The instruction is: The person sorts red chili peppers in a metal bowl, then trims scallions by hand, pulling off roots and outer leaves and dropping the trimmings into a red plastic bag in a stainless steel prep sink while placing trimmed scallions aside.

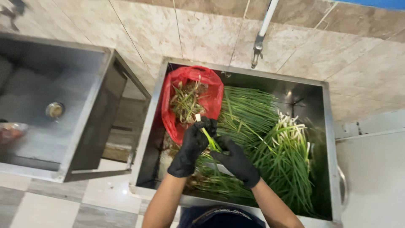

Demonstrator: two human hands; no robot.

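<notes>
Over the steel sink [331, 139], left hand [192, 145] fingers pinched on scallion [206, 133], right hand [236, 162] closed.

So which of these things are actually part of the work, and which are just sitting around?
In use: left hand, right hand, the spring onion stalk they hold, heap of spring onions, red bag of trimmings, steel sink.

Lying about: tap, second sink, its drain.
</notes>
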